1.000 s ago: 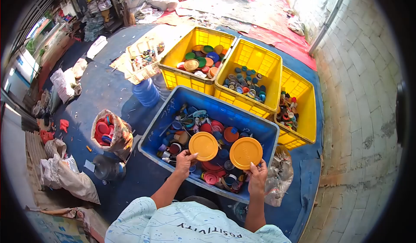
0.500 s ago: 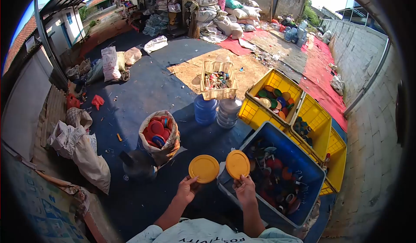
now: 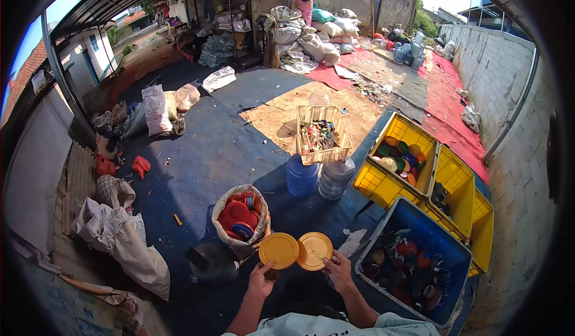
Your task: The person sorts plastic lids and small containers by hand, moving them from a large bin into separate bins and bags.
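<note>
My left hand [image 3: 262, 280] pinches a round yellow-orange plastic lid [image 3: 278, 250] by its lower edge. A second lid [image 3: 314, 251] of the same colour, with raised lettering, is gripped at its right edge by my right hand [image 3: 339, 270]. The two lids are side by side, their edges almost meeting. Just behind the left lid stands a white sack [image 3: 268, 233] holding red lids [image 3: 237, 211] and a blue one. To the right of my right hand is a blue bin [image 3: 366, 269] with mixed lids and plastic bits inside.
Yellow crates [image 3: 383, 187] with coloured lids stand at the right. A cream crate [image 3: 323, 156] of small items rests on a blue water jug [image 3: 301, 177] and a clear jug [image 3: 336, 180]. A dark jug [image 3: 215, 265] lies left of my hands, and sacks [image 3: 135, 249] lie farther left.
The right-hand lid has come down and left, closer to the left one, and its lettering now shows. My view has turned a little left, so the surroundings sit farther right.
</note>
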A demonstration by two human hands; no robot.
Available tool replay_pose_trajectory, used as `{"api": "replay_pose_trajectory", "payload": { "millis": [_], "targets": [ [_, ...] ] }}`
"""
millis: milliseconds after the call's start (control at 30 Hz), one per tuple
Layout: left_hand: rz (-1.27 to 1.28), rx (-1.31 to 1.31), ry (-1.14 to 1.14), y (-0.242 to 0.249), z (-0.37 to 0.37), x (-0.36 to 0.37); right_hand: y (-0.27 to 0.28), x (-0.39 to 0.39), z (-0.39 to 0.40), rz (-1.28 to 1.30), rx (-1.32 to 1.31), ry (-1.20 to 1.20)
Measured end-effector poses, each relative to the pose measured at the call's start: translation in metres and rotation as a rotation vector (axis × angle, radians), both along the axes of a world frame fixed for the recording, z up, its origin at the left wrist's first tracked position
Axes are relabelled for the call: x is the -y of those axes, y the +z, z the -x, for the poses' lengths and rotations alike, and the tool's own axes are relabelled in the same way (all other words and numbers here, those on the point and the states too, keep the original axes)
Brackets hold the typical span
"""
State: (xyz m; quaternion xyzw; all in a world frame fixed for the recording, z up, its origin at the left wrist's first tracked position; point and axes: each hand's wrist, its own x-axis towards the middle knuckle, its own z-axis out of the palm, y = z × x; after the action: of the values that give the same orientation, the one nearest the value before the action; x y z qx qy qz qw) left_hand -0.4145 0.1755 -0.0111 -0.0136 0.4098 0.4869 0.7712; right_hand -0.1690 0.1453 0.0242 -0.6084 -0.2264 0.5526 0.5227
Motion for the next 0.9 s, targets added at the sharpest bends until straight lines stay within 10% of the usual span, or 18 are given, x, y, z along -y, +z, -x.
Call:
{"api": "replay_pose_trajectory", "payload": {
  "millis": [433,900],
  "targets": [
    [-0.122,-0.098,-0.341,-0.002,-0.134,-0.238,-0.013,-0.186,-0.131,-0.295,-0.019,-0.424],
    [-0.069,-0.004,-0.927,-0.032,-0.366,-0.368,-0.034,-0.161,-0.220,-0.242,-0.443,-1.096]
  ]
}}
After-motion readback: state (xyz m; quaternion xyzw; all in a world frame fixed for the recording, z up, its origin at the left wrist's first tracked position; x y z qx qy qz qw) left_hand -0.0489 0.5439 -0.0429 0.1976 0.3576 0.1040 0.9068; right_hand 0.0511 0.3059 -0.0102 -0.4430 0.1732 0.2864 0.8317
